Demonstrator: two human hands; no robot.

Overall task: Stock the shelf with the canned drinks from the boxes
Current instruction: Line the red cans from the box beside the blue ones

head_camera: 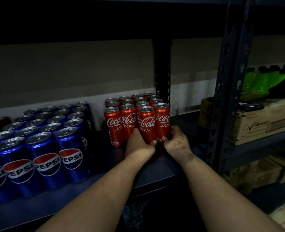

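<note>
Left hand (139,143) grasps the base of one front-row Coca-Cola can (146,124), fingers curled round its left side, thumb under its foot. Right hand (176,138) grasps the neighbouring corner can (162,121) low at its base. Both cans stand at the front of the red block (133,104), at three o'clock from the Pepsi cans (51,144), on the shelf (155,164).

Judgement: push both cans back evenly, low and level, until flush with the row; avoid tipping.

Long axes vertical, tabs up, logos facing the viewer.
</note>
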